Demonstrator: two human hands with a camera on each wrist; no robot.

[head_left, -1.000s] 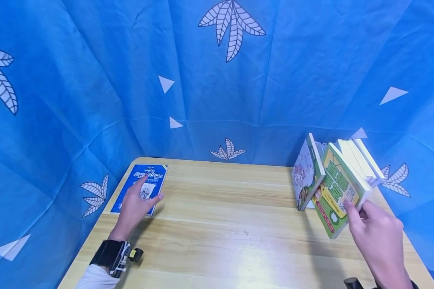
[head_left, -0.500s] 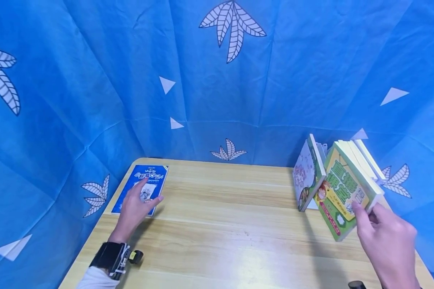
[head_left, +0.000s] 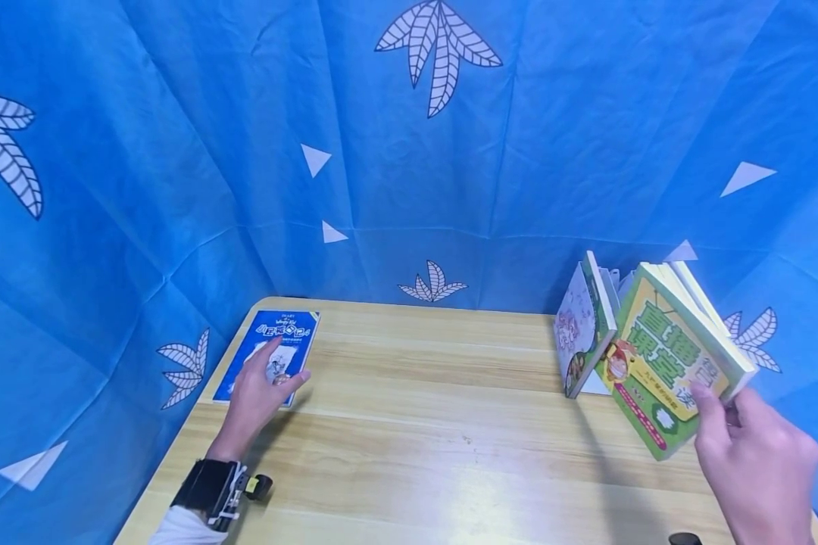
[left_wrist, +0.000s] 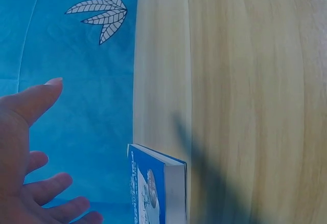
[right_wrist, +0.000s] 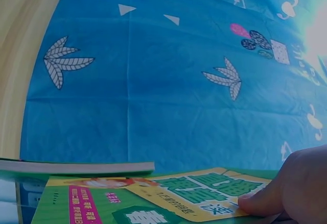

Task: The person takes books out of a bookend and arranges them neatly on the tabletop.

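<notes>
Apparently the work is midway: at the right of the frame the lilac book (head_left: 578, 333) stands upright, with pale books (head_left: 687, 281) grouped beyond, while the green book (head_left: 664, 356), pinched by the right hand (head_left: 757, 454), is tilted in front of them and looks not yet settled. Over at the left, the blue book (head_left: 298, 342) lies flat on the bench (head_left: 450, 424), well apart, so probably it is left to handle. The left hand (head_left: 255, 390) hovers above it, fingers spread, grasping nothing. The green book hides much of the pale books; a curtain (head_left: 409, 166) hangs behind.
</notes>
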